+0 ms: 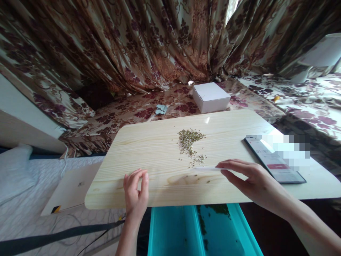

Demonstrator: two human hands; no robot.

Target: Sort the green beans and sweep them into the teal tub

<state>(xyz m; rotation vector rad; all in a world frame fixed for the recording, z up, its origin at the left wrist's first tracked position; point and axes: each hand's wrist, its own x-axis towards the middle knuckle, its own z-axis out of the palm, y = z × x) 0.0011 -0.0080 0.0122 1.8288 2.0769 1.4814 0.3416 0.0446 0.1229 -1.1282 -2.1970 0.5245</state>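
A pile of small green and pale seeds or beans [188, 139] lies spread on the pale wood-grain tabletop [128, 149], with a few strays nearer the front edge. My right hand [246, 177] comes in from the right and pinches a thin, whitish flat strip [206, 169] between thumb and fingers. The strip lies low over the table at the near side of the pile, its left end beside loose seeds. At the front left, my left hand [136, 188] rests by the table edge, fingers curled and thumb tip close to the index finger; nothing shows in it.
A phone [274, 161] lies on the table at the right. Below the front edge stands a turquoise divided bin [173, 227], with green bits in its right compartment. Behind the table are a white box [211, 97] and a light-blue cloth [161, 109].
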